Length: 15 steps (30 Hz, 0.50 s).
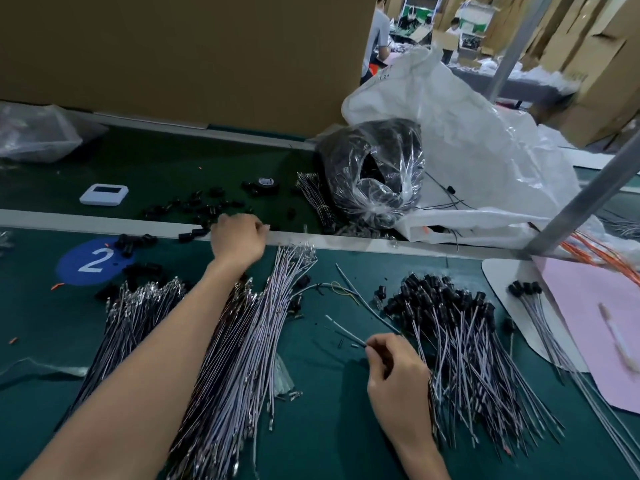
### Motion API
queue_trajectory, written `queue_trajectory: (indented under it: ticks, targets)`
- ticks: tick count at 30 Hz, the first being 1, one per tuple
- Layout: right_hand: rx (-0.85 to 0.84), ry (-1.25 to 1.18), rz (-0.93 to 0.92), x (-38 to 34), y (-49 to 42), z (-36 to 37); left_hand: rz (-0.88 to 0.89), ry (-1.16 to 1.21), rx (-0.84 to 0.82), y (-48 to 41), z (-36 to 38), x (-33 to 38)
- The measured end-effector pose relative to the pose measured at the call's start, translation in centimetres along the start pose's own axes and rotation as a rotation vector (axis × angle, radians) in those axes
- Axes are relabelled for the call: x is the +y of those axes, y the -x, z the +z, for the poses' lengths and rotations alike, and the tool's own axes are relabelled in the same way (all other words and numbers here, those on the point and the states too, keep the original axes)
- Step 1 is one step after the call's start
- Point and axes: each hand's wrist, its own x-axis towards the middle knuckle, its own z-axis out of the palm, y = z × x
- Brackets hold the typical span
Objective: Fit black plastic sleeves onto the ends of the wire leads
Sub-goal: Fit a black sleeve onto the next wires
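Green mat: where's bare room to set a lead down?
Bare green mat left of the unsleeved grey wire bundle, below the blue round number-2 sticker. Also between the middle grey wire bundle and the right hand pinching a grey lead. Crowded: black-sleeved lead pile right of that hand; loose black plastic sleeves by the left hand.

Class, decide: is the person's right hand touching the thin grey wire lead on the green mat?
Touching. The head view shows the right hand pinching the near end of the thin grey wire lead between curled fingertips.
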Motion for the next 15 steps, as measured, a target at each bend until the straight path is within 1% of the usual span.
queue_trajectory:
  ticks: [4, 6, 7, 11, 15]
  targets:
    - [-0.002, 0.003, -0.007, 0.2, -0.2, 0.2, 0.016, 0.021, -0.131, -4.3, 2.2, -0.6]
    - [-0.008, 0.002, -0.002, 0.4, -0.4, 0.4, -0.005, -0.008, -0.154, -6.0, 3.2, -0.8]
    - [-0.010, 0.002, -0.001, 0.4, -0.5, 0.5, -0.017, -0.016, -0.140, -6.7, 3.6, -0.9]
    - [0.010, 0.020, -0.045, 0.9, -0.8, 0.5, -0.057, -0.016, 0.006, -8.3, 4.7, -1.0]
    - [0.011, 0.012, -0.066, 1.2, -0.9, 0.5, -0.032, -0.040, 0.099, -8.9, 4.6, -1.1]
